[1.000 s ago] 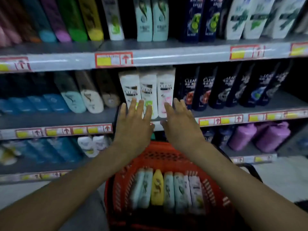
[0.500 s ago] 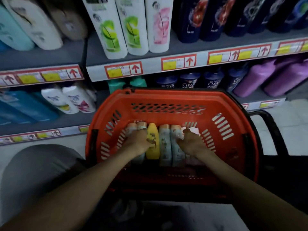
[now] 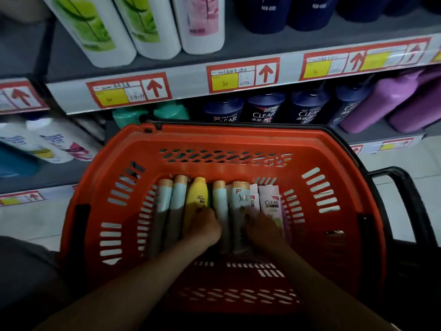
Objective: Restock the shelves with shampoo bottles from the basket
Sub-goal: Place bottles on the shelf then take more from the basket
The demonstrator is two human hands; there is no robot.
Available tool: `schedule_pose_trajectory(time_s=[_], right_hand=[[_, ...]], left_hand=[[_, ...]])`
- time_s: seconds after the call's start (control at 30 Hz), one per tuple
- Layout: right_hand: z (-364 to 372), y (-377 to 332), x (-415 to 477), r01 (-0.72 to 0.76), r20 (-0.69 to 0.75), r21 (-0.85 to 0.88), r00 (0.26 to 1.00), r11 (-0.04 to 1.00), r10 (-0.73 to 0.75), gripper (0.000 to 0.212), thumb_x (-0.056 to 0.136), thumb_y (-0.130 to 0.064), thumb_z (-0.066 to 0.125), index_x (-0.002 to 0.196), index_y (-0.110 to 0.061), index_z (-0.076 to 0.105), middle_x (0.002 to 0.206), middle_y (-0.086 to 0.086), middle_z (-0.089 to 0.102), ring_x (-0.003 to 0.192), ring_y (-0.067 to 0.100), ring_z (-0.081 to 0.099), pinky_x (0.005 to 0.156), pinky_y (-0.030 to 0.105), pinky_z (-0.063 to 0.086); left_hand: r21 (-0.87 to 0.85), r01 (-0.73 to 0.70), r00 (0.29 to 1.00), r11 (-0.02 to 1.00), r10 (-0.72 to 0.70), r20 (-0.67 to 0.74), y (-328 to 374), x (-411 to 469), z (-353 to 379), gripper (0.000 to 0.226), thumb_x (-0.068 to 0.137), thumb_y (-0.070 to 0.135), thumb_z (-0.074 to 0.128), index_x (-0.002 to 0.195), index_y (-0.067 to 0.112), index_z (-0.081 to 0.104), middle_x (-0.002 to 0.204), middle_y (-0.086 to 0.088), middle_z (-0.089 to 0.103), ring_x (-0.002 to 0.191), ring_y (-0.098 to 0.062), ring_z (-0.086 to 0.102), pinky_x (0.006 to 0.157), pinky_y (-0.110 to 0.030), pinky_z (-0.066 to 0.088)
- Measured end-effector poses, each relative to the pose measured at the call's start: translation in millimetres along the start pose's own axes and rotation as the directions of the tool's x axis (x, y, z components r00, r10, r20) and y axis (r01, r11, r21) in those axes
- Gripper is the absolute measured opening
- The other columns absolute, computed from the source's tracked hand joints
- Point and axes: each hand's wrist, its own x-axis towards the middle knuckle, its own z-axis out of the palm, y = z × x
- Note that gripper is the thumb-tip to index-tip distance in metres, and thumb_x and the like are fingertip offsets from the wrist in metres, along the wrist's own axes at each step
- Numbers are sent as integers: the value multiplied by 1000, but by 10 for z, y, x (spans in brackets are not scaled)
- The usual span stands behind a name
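Pick-up step: in the basket [image 3: 334, 154] at 6 o'clock, left hand [image 3: 202, 226] grips the yellow bottle [image 3: 197, 195], right hand [image 3: 261, 225] on the white bottles [image 3: 269, 204], grip unclear; next, lift toward the shelf [image 3: 262, 51] at 12.

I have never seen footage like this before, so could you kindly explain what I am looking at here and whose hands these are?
There is no machine here: a camera worn on a person's head looks down at their own bare arms. In front stands a red basket with shampoo bottles lying side by side. The left hand rests on the yellow bottle; the right hand is down on the pale bottles beside it. Whether either grips a bottle is unclear. Behind, the shelves hold more bottles above red price tags.
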Motion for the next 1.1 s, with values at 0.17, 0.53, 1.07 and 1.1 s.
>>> schedule_pose_trajectory(time_s=[0.17, 0.53, 1.07, 1.1], right_hand=[[16, -15, 26, -70, -4, 21, 998, 997, 70, 40, 94, -24, 56, 128, -6, 51, 128, 16, 56, 118, 30, 54, 94, 32, 44], [-5, 150, 52, -276, 108, 156, 959, 948, 262, 32, 85, -16, 69, 114, -3, 62, 113, 13, 66, 103, 25, 64, 92, 39, 54], [-845, -458, -616, -68, 136, 648, 990, 759, -27, 44, 80, 5, 71, 120, -8, 60, 115, 10, 67, 103, 24, 65, 84, 33, 55], [-932, -545, -701, -27, 120, 652, 991, 758, -67, 45, 80, 4, 71, 121, -10, 60, 117, 8, 67, 104, 22, 65, 85, 33, 56]], left_hand=[[-18, 22, 997, 1000, -20, 71, 29, -6, 64, 42, 98, 19, 44, 137, 3, 41, 140, -18, 47, 125, -32, 49, 91, -33, 40], [-293, 41, 972, 955, 29, 232, -97, 51, 135, 59, 73, 35, 79, 123, 14, 53, 123, -3, 58, 110, -21, 55, 83, -25, 42], [-698, -288, 941, 655, 330, -78, -131, -729, -974, 39, 59, -4, 85, 88, 14, 68, 79, 4, 76, 70, -5, 71, 55, -18, 53], [-701, -321, 932, 637, 342, -116, -117, -834, -1109, 41, 58, -4, 86, 91, 12, 69, 83, 0, 76, 75, -11, 72, 61, -24, 55]])
